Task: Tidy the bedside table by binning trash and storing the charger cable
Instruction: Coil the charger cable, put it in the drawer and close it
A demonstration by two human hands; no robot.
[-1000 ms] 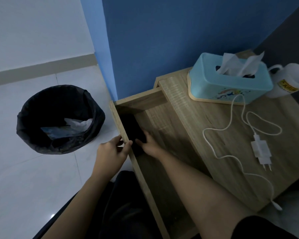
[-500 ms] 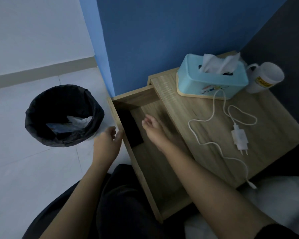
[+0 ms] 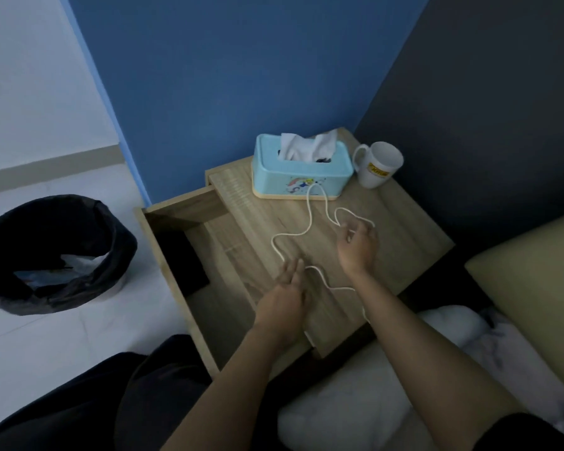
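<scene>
**Two hands at the cable on the bedside table**

Closest is the person's lap in dark clothes [image 3: 88, 402], and white bedding [image 3: 365, 385] lies beside it on the right. Both bare arms reach forward over the table [image 3: 404, 229].

The left hand [image 3: 287, 284] lies flat near the front of the table. Its fingers are straight and close together. Its grip is open and holds nothing. The fingertips are just beside a bend in the white charger cable [image 3: 310, 213].

The cable lies on the table top in loose curls. One part runs under the right arm toward the front edge. The far part loops up to the tissue box.

The right hand [image 3: 358, 247] is a bit farther back, over the middle of the cable. Its fingers are curled down round the cable by the loop, so its grip is closed on it. The plug is hidden under this hand.

To the left, the drawer [image 3: 183, 211] stands pulled out. A flat dark thing [image 3: 183, 262] lies inside by its left wall.

On the floor, well apart from the table, sits a black bin [image 3: 13, 288] with some trash [image 3: 79, 262] in it.

At the back of the table stands a light blue tissue box [image 3: 302, 177] with white tissue sticking up. A white mug [image 3: 378, 166] is just beside it on the right. Behind them is a blue wall [image 3: 241, 76].
</scene>
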